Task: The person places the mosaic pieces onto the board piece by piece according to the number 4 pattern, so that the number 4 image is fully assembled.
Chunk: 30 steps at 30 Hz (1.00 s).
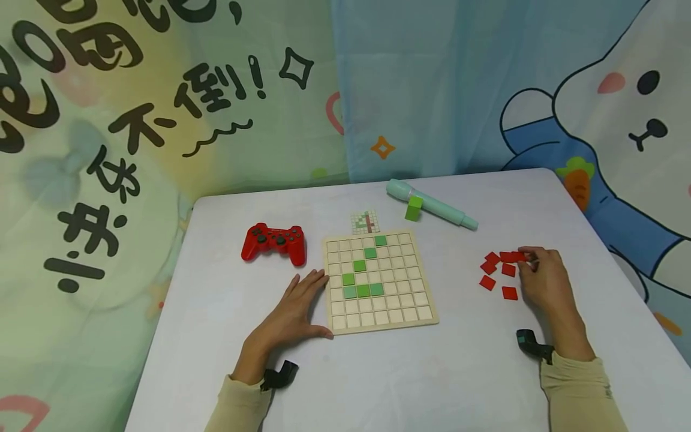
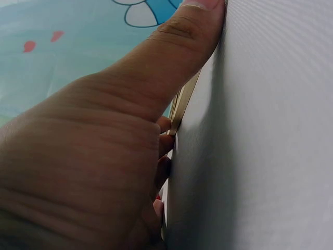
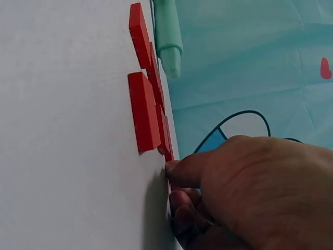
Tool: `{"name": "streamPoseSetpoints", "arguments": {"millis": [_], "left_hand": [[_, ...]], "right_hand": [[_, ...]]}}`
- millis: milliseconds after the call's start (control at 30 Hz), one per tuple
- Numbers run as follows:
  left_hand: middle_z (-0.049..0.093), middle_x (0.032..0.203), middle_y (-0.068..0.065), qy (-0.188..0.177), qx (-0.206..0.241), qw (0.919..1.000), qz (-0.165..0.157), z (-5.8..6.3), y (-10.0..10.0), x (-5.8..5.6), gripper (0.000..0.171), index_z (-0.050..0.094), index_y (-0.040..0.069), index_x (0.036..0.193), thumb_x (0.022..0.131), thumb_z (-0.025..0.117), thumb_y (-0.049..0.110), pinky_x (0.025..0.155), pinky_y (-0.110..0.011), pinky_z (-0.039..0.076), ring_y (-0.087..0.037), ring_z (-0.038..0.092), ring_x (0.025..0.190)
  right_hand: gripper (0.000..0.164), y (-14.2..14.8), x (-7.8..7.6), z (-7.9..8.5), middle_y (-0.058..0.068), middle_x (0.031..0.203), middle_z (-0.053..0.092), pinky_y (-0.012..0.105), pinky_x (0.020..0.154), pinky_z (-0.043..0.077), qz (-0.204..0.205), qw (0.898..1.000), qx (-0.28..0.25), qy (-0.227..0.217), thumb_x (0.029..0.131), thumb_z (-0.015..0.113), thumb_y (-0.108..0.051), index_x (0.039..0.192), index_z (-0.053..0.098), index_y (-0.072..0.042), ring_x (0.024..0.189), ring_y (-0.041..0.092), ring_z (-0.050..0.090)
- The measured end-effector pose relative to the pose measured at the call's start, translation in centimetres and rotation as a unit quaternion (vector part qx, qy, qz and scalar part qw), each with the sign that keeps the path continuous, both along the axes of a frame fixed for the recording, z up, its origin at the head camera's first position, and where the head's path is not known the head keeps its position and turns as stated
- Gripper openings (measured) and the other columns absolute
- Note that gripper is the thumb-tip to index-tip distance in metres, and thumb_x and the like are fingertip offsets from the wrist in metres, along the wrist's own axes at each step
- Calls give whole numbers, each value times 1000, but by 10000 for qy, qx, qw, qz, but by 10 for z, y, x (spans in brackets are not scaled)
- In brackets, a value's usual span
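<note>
A square wooden grid board [image 1: 388, 326] lies mid-table with several green tiles [image 1: 363, 290] set in its cells, in a diagonal and a short row. My left hand [image 1: 288, 312] rests at the board's left edge, fingers spread and straight, thumb by the near corner. In the left wrist view the thumb crosses in front of the board's edge [image 2: 179, 109]. Over at the right, several flat red tiles [image 1: 487, 282] lie loose on the table. My right hand [image 1: 547, 282] pinches a red tile [image 1: 519, 257] at the far side of this group, its fingers partly hiding it.
A small pattern card [image 1: 364, 222] lies just behind the board. Left of it sits a red game controller [image 1: 274, 242]. A mint-green pen-like stick [image 1: 439, 209] lies at the back, with a green cube [image 1: 414, 207] against it. Printed curtains hang behind the white table [image 1: 432, 378].
</note>
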<state>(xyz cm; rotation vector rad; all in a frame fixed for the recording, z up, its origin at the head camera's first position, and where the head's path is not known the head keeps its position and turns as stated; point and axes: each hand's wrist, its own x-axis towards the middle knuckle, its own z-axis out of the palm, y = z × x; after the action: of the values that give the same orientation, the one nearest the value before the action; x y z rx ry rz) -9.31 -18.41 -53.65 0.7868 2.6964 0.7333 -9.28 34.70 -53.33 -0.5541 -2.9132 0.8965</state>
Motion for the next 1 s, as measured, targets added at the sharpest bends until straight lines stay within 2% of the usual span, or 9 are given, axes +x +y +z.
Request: {"name": "streamPoseSetpoints", "arguments": {"millis": [100, 233, 433, 533, 600, 700, 800, 900, 1000], "left_hand": [[32, 176, -7, 41, 32, 10000, -10, 0, 0, 1, 123, 31, 11, 168, 72, 98, 49, 141, -54, 11, -28, 24, 167], [32, 176, -8, 72, 35, 10000, -43, 0, 0, 0, 122, 31, 10, 168, 73, 97, 49, 141, -54, 11, -28, 23, 167], [32, 176, -7, 108, -12, 9999, -46, -2, 0, -1, 123, 31, 11, 168, 73, 97, 50, 141, -53, 10, -28, 23, 168], [32, 176, -7, 102, 13, 9999, -34, -2, 0, -1, 122, 31, 11, 168, 72, 97, 49, 141, -53, 10, -28, 23, 168], [32, 176, -8, 100, 24, 9999, -24, -2, -1, -1, 123, 31, 11, 168, 72, 97, 49, 141, -53, 10, -28, 23, 168], [33, 176, -8, 135, 48, 9999, -13, -2, -2, -1, 123, 32, 10, 168, 71, 98, 49, 141, -53, 11, -28, 24, 167], [32, 176, -6, 94, 5, 10000, 11, -3, -2, -2, 123, 32, 12, 168, 72, 98, 50, 141, -51, 9, -26, 22, 168], [31, 177, -5, 41, -40, 10000, 35, -4, -1, -3, 124, 31, 13, 169, 72, 97, 51, 141, -49, 8, -24, 21, 168], [30, 177, -5, 23, -48, 10000, 42, -4, -1, -3, 124, 31, 13, 169, 72, 97, 51, 142, -49, 8, -24, 21, 168]], "right_hand": [[43, 0, 0, 0, 34, 134, 47, 58, 89, 58, -104, 9999, 16, -66, 109, 55, -13, 149, 52, 4, 115, 47, 51], [46, 0, 2, 6, 33, 137, 47, 43, 81, 57, -274, 9994, -83, -197, 111, 55, -20, 149, 52, 4, 115, 46, 52], [50, -10, 2, 27, 32, 147, 47, 37, 82, 55, -463, 9987, -199, -61, 111, 56, -26, 153, 50, 0, 123, 47, 53], [50, -22, 0, 39, 30, 148, 48, 24, 76, 52, -346, 9990, -247, 107, 111, 58, -26, 155, 50, -3, 125, 46, 54], [51, -32, -3, 47, 28, 147, 49, 15, 72, 48, -99, 9993, -316, 187, 110, 59, -27, 155, 50, -5, 125, 46, 54], [48, -51, -8, 57, 24, 142, 54, 4, 68, 42, 528, 9971, -344, 435, 109, 63, -27, 151, 54, -7, 122, 43, 56], [41, -71, -17, 62, 21, 131, 60, 1, 69, 40, 1359, 9857, -258, 966, 104, 71, -21, 141, 61, -7, 110, 37, 63], [35, -91, -31, 63, 18, 122, 65, 8, 74, 46, 2108, 9676, -131, 1380, 99, 76, -11, 132, 66, -4, 100, 32, 66], [33, -114, -45, 62, 15, 120, 67, 22, 80, 53, 2616, 9571, -153, 1237, 98, 76, -9, 130, 68, -5, 98, 28, 66]]}}
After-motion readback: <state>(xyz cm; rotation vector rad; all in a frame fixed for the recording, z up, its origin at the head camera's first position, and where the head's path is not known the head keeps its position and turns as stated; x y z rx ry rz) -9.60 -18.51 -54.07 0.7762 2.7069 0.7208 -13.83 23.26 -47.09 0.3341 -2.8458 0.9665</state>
